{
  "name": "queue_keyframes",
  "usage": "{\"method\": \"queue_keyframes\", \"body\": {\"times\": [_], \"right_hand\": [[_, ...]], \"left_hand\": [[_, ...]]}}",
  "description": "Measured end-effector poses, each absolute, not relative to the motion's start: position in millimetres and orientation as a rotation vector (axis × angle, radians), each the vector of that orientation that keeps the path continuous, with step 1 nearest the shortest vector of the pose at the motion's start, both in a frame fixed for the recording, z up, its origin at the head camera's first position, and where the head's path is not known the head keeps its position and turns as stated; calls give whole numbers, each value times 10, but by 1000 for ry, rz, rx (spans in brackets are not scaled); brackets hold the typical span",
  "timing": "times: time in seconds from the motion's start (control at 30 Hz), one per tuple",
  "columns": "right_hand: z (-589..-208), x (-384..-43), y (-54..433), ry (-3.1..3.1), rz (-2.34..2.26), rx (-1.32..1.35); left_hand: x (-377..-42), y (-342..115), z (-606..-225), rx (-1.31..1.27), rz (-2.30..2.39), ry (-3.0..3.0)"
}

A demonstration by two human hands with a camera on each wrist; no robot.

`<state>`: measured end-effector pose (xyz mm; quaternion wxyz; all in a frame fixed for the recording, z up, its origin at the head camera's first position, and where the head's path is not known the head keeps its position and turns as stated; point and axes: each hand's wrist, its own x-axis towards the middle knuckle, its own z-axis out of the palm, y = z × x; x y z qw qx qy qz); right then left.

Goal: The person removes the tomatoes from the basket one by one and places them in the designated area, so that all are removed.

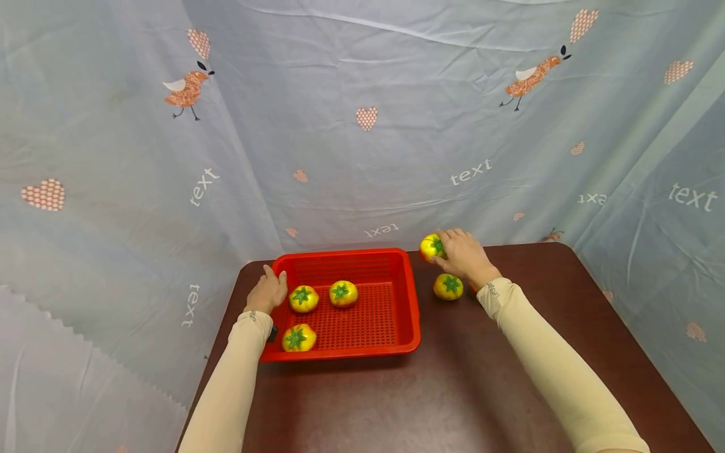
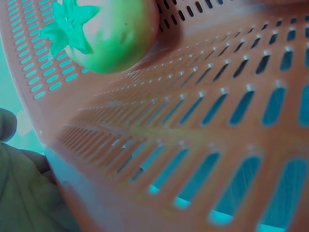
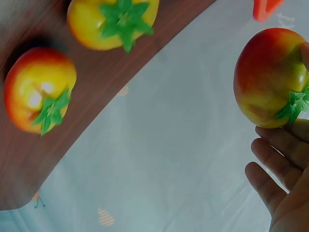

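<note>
My right hand (image 1: 464, 255) pinches a yellow-red tomato (image 3: 268, 77) with a green leafy top, raised near the back edge of the table. Its thumb and index finger hold the fruit, while the other fingers stretch out below it in the right wrist view. My left hand (image 1: 267, 293) is at the left rim of a red plastic basket (image 1: 408, 302), fingers extended along the rim. Three similar tomatoes lie in the basket: one at the back left (image 1: 304, 299), one near the middle (image 1: 343, 294) and one at the front left (image 1: 299, 338).
On the brown table (image 1: 362, 402), right of the basket, sits another tomato (image 1: 449, 287). Beside it is one more tomato (image 3: 41, 92), mostly hidden by my right wrist in the head view. A grey patterned curtain (image 1: 362, 157) hangs behind the table and along its sides.
</note>
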<state>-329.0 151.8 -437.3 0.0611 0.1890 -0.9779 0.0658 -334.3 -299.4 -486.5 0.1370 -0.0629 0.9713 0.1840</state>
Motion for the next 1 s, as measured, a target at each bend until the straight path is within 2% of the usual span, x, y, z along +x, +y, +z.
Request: {"method": "queue_keyframes", "body": {"times": [0.6, 1.0], "right_hand": [[-4255, -3230, 2253, -3005, 226, 354], [-4437, -3059, 2796, -3054, 218, 203]], "left_hand": [[-3355, -2994, -4874, -173, 524, 2818], [-3355, -2995, -4890, -177, 519, 2817]]}}
